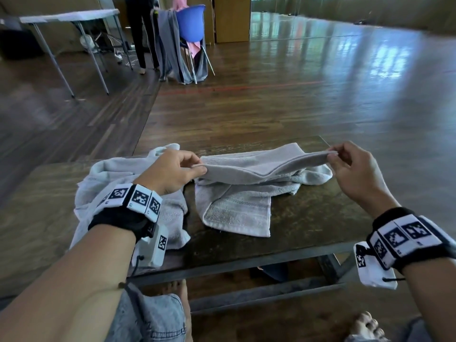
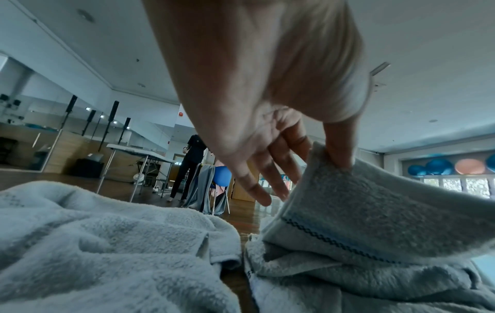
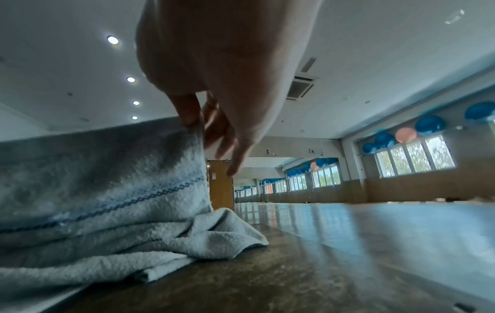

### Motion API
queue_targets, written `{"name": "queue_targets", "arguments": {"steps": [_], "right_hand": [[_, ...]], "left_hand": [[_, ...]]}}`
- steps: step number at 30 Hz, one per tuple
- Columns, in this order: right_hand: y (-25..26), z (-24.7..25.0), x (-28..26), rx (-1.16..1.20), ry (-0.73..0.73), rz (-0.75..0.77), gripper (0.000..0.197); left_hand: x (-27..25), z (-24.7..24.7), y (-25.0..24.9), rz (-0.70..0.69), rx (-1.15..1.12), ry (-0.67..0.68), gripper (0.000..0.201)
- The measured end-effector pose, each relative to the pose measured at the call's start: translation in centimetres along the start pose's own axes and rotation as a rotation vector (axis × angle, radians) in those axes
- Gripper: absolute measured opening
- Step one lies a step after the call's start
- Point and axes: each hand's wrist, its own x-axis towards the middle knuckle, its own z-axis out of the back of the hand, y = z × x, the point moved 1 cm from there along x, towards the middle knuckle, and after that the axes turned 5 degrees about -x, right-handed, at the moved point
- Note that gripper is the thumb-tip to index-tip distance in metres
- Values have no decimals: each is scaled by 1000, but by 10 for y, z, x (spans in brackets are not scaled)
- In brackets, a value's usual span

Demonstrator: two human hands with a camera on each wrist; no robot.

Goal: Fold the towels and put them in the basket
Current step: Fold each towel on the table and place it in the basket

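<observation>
Your left hand [image 1: 172, 169] pinches one end of the pale towel [image 1: 246, 178] between thumb and forefinger; the other fingers hang loose beyond the pinch, seen from the left wrist view as extended and slightly curled past the cloth edge [image 2: 335, 190]

Your right hand [image 1: 355, 169] pinches the opposite end of the same edge, thumb against fingertips, remaining fingers relaxed and spread past it; right wrist view shows the thumb pressed on the towel's top hem [image 3: 192, 125]

Between your two hands the held edge is lifted and stretched into a shallow sagging span. The rest of the towel lies bunched directly below that span on the dark wooden table [image 1: 308, 218], one flap spilling toward you, a loose corner trailing out beneath your right hand

Woven blue band runs along the towel near the held edge, visible from both wrists

Second towel [image 1: 98, 183], crumpled, lies under and behind your left wrist, just beside the held towel, a strip of bare table between them

Beyond your left hand, well away across the wooden floor: blue chair [image 1: 191, 23] draped with grey cloth, a folding table [image 1: 74, 14], a standing person [image 1: 140, 33] in dark clothes

No basket can be made out in any view
</observation>
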Motion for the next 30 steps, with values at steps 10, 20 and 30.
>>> {"name": "queue_targets", "arguments": {"steps": [10, 20, 30], "right_hand": [[12, 31, -10, 83, 145, 38, 13], [-14, 19, -19, -134, 870, -159, 14], [-12, 3, 14, -83, 249, -1, 19]], "left_hand": [[-8, 3, -5, 182, -178, 329, 10], [-17, -15, 7, 377, -127, 651, 21], [19, -18, 23, 366, -473, 97, 31]]}}
